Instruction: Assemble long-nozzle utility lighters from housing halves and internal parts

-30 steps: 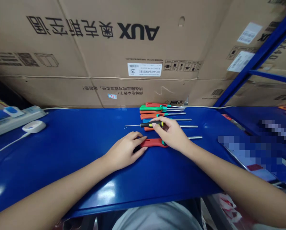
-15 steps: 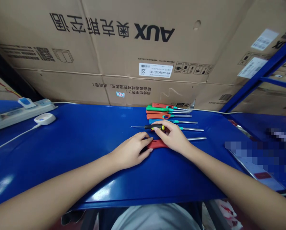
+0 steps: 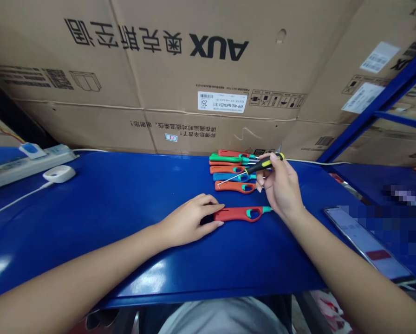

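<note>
Between the thumb and fingers of my left hand (image 3: 190,221) is the butt end of a red gas lighter (image 3: 237,214), which lies flat on the blue table. My right hand (image 3: 282,188) grips a hook pick (image 3: 263,164) with a black and yellow handle. The pick's thin shaft slopes down to the left, its bent tip over an orange lighter (image 3: 234,186). Beyond that one, a blue lighter (image 3: 225,177) and several more in orange, green and red lie side by side. My right hand covers most of their metal tubes.
Large cardboard boxes (image 3: 166,88) stand upright along the back edge of the blue table (image 3: 124,195). A power strip (image 3: 51,157) and a white cabled device (image 3: 59,174) lie at the left. A phone (image 3: 364,246) rests at the right, near a blue metal frame (image 3: 375,116).
My right hand has lifted the hook pick up and to the right, off the red lighter, tilting it. My left hand stays at the red lighter's end.
</note>
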`<state>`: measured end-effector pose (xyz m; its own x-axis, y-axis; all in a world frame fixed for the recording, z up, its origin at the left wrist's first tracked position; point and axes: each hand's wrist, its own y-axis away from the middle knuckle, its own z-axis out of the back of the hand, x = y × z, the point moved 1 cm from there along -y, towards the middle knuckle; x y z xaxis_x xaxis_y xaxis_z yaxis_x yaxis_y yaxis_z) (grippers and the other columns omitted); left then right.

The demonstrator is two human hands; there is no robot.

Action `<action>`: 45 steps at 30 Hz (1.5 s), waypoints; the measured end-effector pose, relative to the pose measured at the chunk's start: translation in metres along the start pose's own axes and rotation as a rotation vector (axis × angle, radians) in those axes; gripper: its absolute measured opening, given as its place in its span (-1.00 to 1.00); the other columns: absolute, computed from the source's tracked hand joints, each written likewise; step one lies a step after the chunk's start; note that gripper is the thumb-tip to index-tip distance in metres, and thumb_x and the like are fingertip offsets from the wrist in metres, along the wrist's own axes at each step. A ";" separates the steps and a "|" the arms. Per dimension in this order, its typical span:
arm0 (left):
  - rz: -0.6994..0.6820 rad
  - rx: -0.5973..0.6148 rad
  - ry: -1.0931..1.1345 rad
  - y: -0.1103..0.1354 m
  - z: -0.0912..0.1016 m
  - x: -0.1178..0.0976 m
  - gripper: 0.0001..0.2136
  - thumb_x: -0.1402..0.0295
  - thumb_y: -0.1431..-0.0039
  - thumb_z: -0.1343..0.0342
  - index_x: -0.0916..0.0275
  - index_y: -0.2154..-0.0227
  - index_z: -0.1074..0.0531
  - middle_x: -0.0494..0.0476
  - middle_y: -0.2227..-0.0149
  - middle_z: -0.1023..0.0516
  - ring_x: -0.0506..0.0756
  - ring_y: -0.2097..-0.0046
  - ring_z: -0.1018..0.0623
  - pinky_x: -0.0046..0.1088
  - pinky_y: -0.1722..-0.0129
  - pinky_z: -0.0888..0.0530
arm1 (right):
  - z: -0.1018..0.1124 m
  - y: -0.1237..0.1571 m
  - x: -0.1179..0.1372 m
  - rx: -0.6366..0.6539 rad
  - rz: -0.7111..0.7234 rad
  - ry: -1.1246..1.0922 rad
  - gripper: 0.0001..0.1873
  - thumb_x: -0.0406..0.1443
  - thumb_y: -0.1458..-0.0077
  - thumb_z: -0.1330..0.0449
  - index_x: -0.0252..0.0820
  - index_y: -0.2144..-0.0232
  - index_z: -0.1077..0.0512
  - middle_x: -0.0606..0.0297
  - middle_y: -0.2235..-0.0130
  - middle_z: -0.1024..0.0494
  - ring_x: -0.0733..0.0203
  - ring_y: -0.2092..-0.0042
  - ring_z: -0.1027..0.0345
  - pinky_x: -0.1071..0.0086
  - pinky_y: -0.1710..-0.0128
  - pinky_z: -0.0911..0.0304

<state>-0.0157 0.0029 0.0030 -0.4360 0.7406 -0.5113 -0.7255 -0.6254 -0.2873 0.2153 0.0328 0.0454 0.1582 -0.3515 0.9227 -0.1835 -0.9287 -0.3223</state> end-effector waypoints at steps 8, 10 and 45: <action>0.213 -0.162 0.216 -0.005 -0.001 0.006 -0.59 0.12 -0.16 -0.28 0.20 -0.02 -0.54 0.18 0.11 -0.57 0.07 0.24 -0.56 -0.42 0.29 -0.53 | -0.004 0.010 0.002 0.085 -0.018 0.054 -0.65 0.05 -0.21 -0.10 -0.09 0.31 -0.29 0.31 0.31 -0.48 0.40 0.59 -0.23 0.46 0.68 -0.21; 0.235 -0.180 0.264 -0.006 0.000 0.006 -0.58 0.12 -0.13 -0.31 0.21 0.00 -0.55 0.17 0.13 -0.59 0.05 0.26 -0.55 -0.44 0.33 -0.51 | -0.005 0.013 0.001 0.103 -0.029 0.054 -0.64 0.06 -0.22 -0.09 -0.09 0.31 -0.28 0.32 0.33 -0.48 0.39 0.60 -0.23 0.46 0.71 -0.18; 0.234 -0.187 0.154 -0.002 0.000 -0.001 -0.64 0.18 -0.19 -0.26 0.18 -0.02 -0.51 0.13 0.09 -0.59 0.09 0.18 -0.55 -0.39 0.21 -0.51 | 0.001 0.012 -0.004 0.075 0.216 0.132 -0.72 -0.05 -0.24 -0.19 -0.12 0.35 -0.37 0.39 0.38 -0.47 0.42 0.66 -0.26 0.51 0.78 -0.20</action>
<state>-0.0137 0.0038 0.0046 -0.4835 0.5344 -0.6933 -0.4986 -0.8191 -0.2837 0.2132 0.0227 0.0373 -0.0057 -0.5289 0.8487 -0.1262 -0.8415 -0.5253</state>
